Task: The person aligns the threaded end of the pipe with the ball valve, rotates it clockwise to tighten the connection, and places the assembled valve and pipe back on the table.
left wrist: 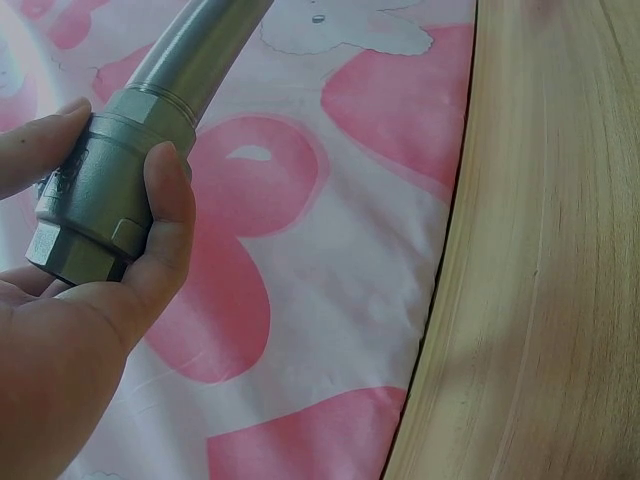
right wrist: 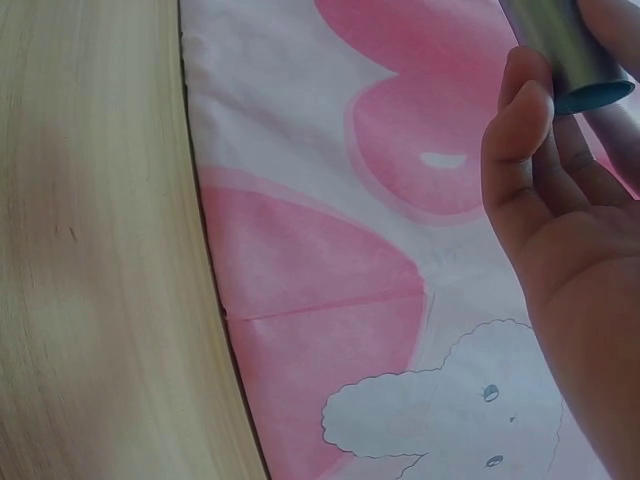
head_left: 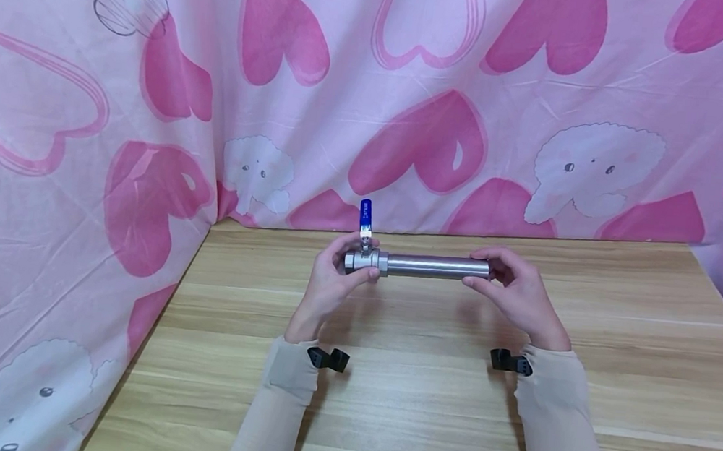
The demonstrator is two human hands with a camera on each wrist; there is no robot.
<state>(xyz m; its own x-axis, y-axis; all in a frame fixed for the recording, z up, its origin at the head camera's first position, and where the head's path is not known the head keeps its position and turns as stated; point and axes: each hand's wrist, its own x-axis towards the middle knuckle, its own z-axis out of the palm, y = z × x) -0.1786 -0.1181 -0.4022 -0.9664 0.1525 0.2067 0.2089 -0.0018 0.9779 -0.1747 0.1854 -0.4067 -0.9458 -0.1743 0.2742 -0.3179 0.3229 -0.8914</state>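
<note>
Between my two hands a straight steel pipe (head_left: pixel 439 266) lies level, joined at its left end to a ball valve (head_left: pixel 367 259). The valve's blue lever handle (head_left: pixel 365 215) points up and away from me. My left hand (head_left: pixel 330 277) grips the valve body, thumb on the near side and fingers behind. In the left wrist view the valve's hexagonal end (left wrist: pixel 75 252) sits close to the palm. My right hand (head_left: pixel 518 291) pinches the pipe's right end between thumb and fingers. The right wrist view shows the open rim (right wrist: pixel 597 97) of the pipe at these fingers.
Pipe and valve are held above a wood-grain table (head_left: pixel 409 404). Pink heart-patterned cloth (head_left: pixel 345 122) hangs along the table's back and left sides. A black wrist mount (head_left: pixel 327 359) is on the left sleeve, another black mount (head_left: pixel 510 362) on the right.
</note>
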